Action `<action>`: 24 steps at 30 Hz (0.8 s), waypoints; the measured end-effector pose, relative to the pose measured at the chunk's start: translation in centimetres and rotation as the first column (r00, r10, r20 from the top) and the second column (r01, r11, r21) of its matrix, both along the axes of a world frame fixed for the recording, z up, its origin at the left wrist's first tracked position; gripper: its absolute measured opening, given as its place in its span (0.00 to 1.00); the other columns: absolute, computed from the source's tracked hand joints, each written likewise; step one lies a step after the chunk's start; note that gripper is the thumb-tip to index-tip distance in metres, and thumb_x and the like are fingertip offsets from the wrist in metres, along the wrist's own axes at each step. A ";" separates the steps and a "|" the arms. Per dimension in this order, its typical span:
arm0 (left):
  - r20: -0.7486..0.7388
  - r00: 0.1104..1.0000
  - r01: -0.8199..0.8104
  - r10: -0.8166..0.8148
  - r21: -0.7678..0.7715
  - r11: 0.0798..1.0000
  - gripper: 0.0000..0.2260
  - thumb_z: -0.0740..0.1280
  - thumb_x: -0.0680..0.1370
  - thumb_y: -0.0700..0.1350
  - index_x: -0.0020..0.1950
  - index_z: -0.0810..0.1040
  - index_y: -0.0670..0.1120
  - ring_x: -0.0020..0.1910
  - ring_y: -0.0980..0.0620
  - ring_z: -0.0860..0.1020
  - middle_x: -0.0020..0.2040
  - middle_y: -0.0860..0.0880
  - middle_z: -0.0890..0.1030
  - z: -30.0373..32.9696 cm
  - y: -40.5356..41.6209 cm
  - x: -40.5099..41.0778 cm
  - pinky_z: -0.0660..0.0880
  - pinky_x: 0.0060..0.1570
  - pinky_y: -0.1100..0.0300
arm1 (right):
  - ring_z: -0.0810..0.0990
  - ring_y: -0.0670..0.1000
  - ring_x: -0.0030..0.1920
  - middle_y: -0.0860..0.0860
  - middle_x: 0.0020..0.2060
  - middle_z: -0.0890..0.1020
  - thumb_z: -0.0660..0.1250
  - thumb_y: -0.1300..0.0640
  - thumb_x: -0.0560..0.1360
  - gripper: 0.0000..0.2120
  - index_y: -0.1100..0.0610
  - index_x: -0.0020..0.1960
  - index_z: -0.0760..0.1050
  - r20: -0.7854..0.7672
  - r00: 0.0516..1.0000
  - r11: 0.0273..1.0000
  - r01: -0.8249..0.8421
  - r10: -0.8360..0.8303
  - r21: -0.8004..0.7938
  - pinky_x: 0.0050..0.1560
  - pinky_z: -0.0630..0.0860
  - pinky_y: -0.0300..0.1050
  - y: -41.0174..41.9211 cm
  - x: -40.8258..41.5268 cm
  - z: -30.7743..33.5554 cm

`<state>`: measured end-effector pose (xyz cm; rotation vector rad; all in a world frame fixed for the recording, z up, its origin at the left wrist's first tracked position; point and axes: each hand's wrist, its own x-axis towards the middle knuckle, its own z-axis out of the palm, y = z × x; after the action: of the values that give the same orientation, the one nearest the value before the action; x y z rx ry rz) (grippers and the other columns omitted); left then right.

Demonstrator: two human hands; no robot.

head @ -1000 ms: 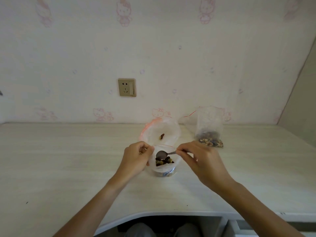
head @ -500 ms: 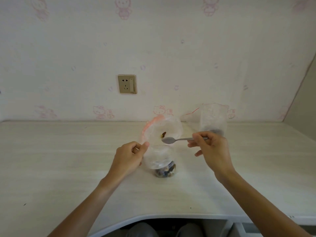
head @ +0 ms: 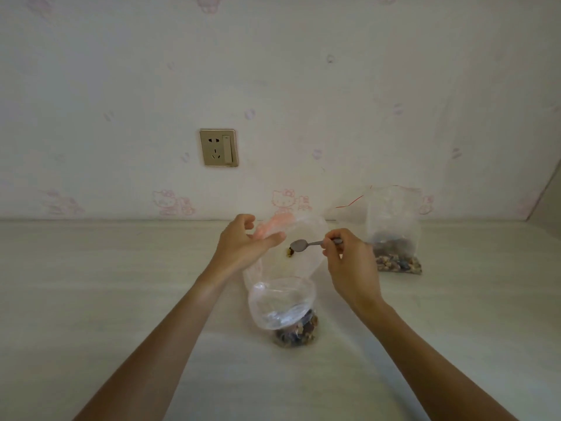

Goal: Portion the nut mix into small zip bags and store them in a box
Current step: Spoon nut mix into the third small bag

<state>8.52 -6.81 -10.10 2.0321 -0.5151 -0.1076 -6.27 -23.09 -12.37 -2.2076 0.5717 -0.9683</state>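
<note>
1. Across the pale desk (head: 91, 299), two clear zip bags stand well apart.
2. Far right one, the back bag (head: 394, 232), sits by the wall with nut mix at its bottom.
3. Front bag (head: 282, 302) has nuts (head: 297, 331) at its base, mouth open and pretty floppy.
4. Left hand (head: 243, 247) has its fingers loosely spread at the bag's pink rim (head: 273, 226); can't tell if it's actually gripping.
5. Right hand (head: 349, 262) pinches a small spoon (head: 306, 245) by the handle, bowl over the bag mouth.
</note>
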 end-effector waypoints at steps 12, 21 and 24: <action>0.169 0.984 0.020 -0.053 0.194 0.981 0.05 0.64 0.78 0.41 0.51 0.78 0.48 0.43 0.52 0.79 0.45 0.53 0.81 -2.8 -3.2 2.1 0.70 0.36 0.61 | 0.80 0.55 0.33 0.52 0.36 0.83 0.61 0.56 0.85 0.09 0.57 0.55 0.79 -0.135 0.988 0.967 0.036 -0.072 -0.252 0.34 0.75 0.48 -0.4 0.8 -2.0; 0.208 0.976 -0.130 0.067 0.302 0.944 0.17 0.71 0.75 0.61 0.36 0.79 0.49 0.30 0.58 0.77 0.31 0.55 0.79 -5.0 -3.0 1.6 0.67 0.27 0.62 | 0.80 0.51 0.33 0.51 0.41 0.85 0.65 0.56 0.83 0.06 0.55 0.54 0.80 -0.037 0.999 0.987 0.027 -0.033 -0.156 0.36 0.78 0.49 -0.7 1.1 -3.0; 0.208 0.976 -0.120 0.063 0.276 0.954 0.18 0.66 0.79 0.57 0.35 0.78 0.47 0.30 0.55 0.76 0.31 0.53 0.79 -4.8 -3.2 1.5 0.67 0.28 0.60 | 0.77 0.49 0.30 0.51 0.40 0.85 0.65 0.56 0.83 0.06 0.55 0.53 0.80 -0.041 0.999 0.984 0.002 -0.009 -0.176 0.33 0.75 0.47 -0.7 1.3 -3.2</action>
<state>10.01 -10.03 -14.93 2.3637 -0.5524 0.0824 -5.02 -23.81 -15.54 -2.3879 0.5289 -1.0121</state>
